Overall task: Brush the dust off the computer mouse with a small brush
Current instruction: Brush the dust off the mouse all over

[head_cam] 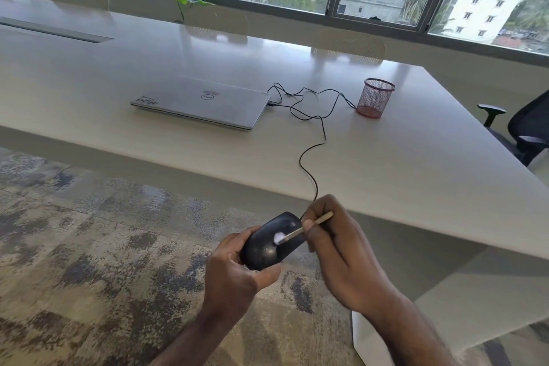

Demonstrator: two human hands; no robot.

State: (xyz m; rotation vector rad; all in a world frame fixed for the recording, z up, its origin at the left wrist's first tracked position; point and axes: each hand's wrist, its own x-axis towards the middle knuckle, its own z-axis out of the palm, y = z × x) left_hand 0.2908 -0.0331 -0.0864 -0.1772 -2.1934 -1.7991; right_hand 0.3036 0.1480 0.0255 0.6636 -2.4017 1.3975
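Observation:
A black computer mouse (269, 246) is held in the air below the table's near edge, gripped from beneath by my left hand (234, 273). My right hand (341, 249) pinches a small brush (300, 230) with a thin tan handle. Its white bristle tip touches the top of the mouse. The mouse's black cable (309, 157) runs up over the table edge to a closed silver laptop (202, 102).
A red mesh pen holder (375, 98) stands on the white table (416, 175), right of the laptop. A black office chair (525, 128) is at the far right. Patterned carpet (89, 241) lies below. Windows line the back wall.

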